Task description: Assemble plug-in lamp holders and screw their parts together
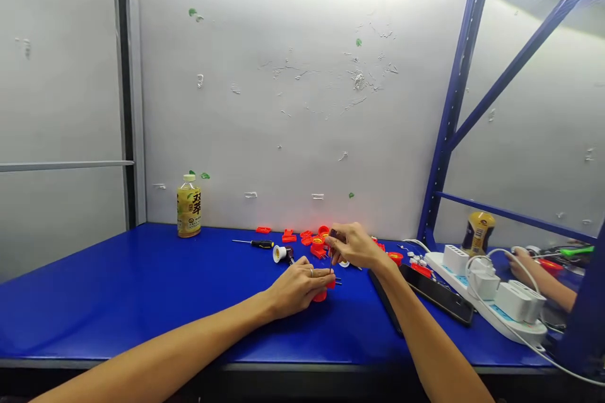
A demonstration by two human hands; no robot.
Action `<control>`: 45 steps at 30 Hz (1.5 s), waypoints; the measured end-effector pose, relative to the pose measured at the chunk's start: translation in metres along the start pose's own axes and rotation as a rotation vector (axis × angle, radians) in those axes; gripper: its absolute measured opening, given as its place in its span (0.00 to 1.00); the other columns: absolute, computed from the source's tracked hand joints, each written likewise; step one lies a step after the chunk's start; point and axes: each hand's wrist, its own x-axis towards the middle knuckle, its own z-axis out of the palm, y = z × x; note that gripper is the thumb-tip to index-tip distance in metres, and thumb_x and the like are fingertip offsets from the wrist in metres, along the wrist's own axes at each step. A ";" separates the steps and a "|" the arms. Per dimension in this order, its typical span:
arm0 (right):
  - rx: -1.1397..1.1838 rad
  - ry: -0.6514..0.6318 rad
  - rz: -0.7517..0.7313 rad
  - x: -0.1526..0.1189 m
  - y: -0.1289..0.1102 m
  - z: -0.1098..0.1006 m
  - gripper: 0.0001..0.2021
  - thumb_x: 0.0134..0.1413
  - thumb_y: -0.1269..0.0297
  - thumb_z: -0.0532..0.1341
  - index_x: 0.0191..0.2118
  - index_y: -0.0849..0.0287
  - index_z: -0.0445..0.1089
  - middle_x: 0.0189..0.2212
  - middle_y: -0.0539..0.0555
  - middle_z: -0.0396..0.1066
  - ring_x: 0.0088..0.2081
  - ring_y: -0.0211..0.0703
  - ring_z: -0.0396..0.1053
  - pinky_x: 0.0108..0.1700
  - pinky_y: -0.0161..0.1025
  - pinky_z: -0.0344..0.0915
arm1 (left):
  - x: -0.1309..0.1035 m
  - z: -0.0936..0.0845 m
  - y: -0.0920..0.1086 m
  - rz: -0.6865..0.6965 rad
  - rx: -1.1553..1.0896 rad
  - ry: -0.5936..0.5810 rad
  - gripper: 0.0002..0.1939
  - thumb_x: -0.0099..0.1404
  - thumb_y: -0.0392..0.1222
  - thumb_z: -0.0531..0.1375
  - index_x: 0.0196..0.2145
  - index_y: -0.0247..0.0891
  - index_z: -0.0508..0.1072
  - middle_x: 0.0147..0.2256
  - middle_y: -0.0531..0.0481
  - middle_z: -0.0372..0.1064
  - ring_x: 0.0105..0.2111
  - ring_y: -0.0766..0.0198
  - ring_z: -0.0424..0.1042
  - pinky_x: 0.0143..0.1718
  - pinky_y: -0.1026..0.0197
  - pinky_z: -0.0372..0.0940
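My left hand [297, 288] is closed around a red lamp socket [320, 296] with two metal plug pins, pressing it on the blue table. The pins point to the right. Above it, my right hand [357, 247] pinches a screwdriver [333, 234] by its dark handle. The shaft stands upright, and its tip meets the red socket by my left fingers; the exact contact spot is hidden. Just beyond my left hand lies a white lamp socket [279, 254] with a dark part. More red socket parts [318, 247] are scattered behind my hands.
A yellow drink bottle [189, 208] stands at the back left. Another screwdriver [261, 244] lies near the wall. To the right are a black phone [437, 295] and a white power strip [515, 324] with chargers and cables. Beyond the blue frame, another person's hand [522, 264] shows.
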 end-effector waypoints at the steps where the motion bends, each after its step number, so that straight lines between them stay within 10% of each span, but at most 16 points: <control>1: -0.015 0.035 -0.004 0.000 0.000 -0.002 0.14 0.60 0.54 0.58 0.27 0.57 0.64 0.21 0.51 0.74 0.22 0.43 0.74 0.24 0.34 0.68 | 0.000 -0.001 -0.001 0.003 0.000 0.003 0.16 0.75 0.42 0.50 0.54 0.45 0.73 0.50 0.45 0.76 0.40 0.60 0.76 0.41 0.58 0.62; 11: -0.338 0.571 0.058 -0.004 0.009 -0.033 0.17 0.66 0.52 0.52 0.32 0.58 0.68 0.29 0.55 0.77 0.25 0.42 0.71 0.31 0.37 0.63 | 0.002 -0.001 -0.019 -0.411 -0.045 0.178 0.24 0.75 0.48 0.50 0.66 0.46 0.57 0.63 0.44 0.61 0.59 0.53 0.65 0.57 0.48 0.62; 28: -0.836 0.027 0.037 0.004 0.048 0.028 0.12 0.57 0.56 0.65 0.28 0.58 0.75 0.26 0.54 0.76 0.29 0.44 0.73 0.31 0.35 0.59 | 0.004 -0.012 -0.027 -0.405 0.027 0.178 0.09 0.69 0.37 0.53 0.34 0.39 0.73 0.38 0.48 0.72 0.41 0.57 0.69 0.47 0.51 0.60; 36: -0.821 0.221 -0.152 0.012 0.038 0.034 0.14 0.62 0.72 0.55 0.32 0.58 0.78 0.46 0.56 0.76 0.49 0.45 0.69 0.52 0.39 0.63 | 0.004 -0.012 -0.028 -0.406 0.049 0.191 0.10 0.69 0.38 0.53 0.34 0.39 0.73 0.38 0.47 0.73 0.39 0.58 0.69 0.44 0.53 0.62; 45: -0.807 0.482 -0.139 0.015 0.043 0.029 0.19 0.52 0.84 0.52 0.38 0.63 0.78 0.37 0.58 0.77 0.42 0.48 0.69 0.45 0.40 0.65 | 0.005 -0.022 -0.028 -0.425 0.075 0.291 0.24 0.70 0.40 0.49 0.19 0.39 0.73 0.38 0.49 0.76 0.39 0.59 0.70 0.45 0.51 0.62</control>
